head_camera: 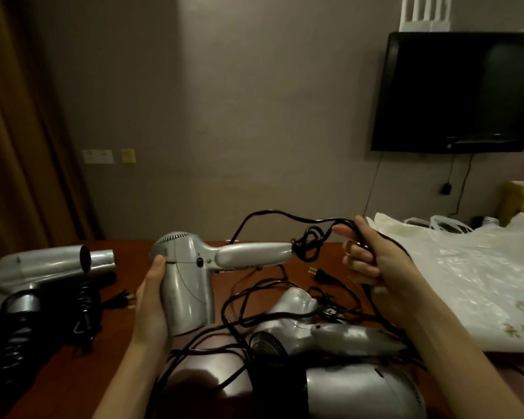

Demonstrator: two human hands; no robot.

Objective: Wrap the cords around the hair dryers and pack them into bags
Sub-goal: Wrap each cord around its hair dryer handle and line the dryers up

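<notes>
My left hand grips the barrel of a silver hair dryer, lifted above the table with its handle pointing right. A tangle of its black cord sits knotted at the handle's end. My right hand holds a length of that cord between curled fingers, just right of the knot. The cord's plug lies on the table below. Two more silver dryers lie near me: one under my right forearm, another at the bottom edge. White plastic bags are spread at the right.
Another silver dryer and coiled black cords lie at the left of the brown wooden table. Loose black cords cross the table's middle. A wall with a mounted dark TV stands behind; a curtain hangs at the left.
</notes>
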